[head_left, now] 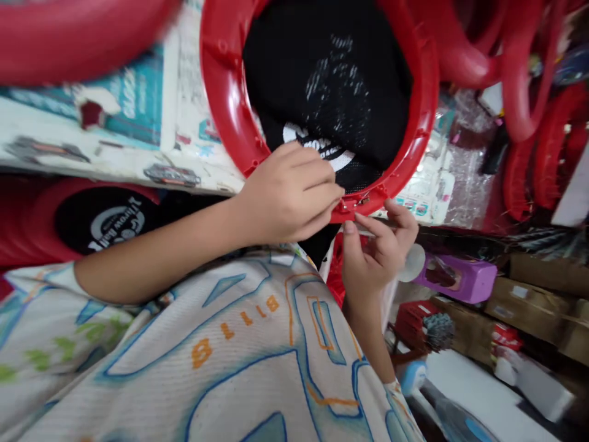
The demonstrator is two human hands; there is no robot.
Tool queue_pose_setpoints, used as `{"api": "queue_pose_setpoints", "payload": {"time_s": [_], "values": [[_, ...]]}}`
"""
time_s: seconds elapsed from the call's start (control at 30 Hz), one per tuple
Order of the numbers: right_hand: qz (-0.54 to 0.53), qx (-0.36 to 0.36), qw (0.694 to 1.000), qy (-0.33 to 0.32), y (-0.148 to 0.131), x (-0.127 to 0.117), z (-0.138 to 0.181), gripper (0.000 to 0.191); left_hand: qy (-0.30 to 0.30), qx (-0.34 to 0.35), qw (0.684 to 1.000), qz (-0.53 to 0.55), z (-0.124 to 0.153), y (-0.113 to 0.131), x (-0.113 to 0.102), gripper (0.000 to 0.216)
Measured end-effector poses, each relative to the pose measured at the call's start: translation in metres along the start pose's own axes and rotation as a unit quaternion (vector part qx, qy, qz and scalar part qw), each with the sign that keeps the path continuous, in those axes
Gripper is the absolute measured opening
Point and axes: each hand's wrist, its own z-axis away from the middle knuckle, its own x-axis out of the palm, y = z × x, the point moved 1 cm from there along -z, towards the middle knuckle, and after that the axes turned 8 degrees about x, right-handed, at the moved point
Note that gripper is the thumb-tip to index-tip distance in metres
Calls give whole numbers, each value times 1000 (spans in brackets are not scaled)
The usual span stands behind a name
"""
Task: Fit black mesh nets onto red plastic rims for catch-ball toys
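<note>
A red plastic ring lies in front of me, with black mesh cloth bearing a white print inside it. My left hand reaches over the near part of the rim from the left. Its fingers are bent and closed on the ring, the thumb hidden beneath. Just right of those fingertips, a small metal piece like a spring sits in the rim's channel. My right hand is at the outer edge below it, fingers apart and lightly bent, thumb and fingertips at the rim.
More red rings hang or lie at the upper right. Below the worktop at left is a stack with a printed black disc. Cutters lie near the edge. A purple plastic item and cardboard boxes stand right.
</note>
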Motion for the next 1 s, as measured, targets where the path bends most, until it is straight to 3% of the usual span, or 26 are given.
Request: {"api": "queue_pose_setpoints", "payload": {"time_s": [0.1,0.17,0.2,0.33,0.47,0.57,0.63,0.77,0.87,1.0], "values": [[37,26,999,11,11,-7,9,19,134,8,990,38,4,4,-16,20],[47,62,996,34,22,-8,13,27,157,-2,988,-4,10,2,-30,34],[48,78,994,51,28,-8,15,30,157,-61,984,-52,14,-2,-36,40],[57,137,984,98,51,-6,8,44,84,-301,940,-140,27,-26,-54,62],[79,146,980,106,63,-4,-10,53,20,-329,937,-118,32,-45,-56,47],[99,92,985,111,54,-3,-27,41,-26,-330,935,-131,34,-50,-52,52],[101,25,992,77,38,1,-41,28,-62,-334,931,-135,36,-50,-49,64],[103,-130,982,-88,-6,17,-79,16,-119,-324,929,-132,37,-49,-46,70],[117,-191,955,-196,-29,32,-106,17,-135,-316,930,-132,41,-51,-48,67],[113,-221,916,-316,-37,49,-119,12,-112,-302,937,-132,47,-54,-57,60]]}}
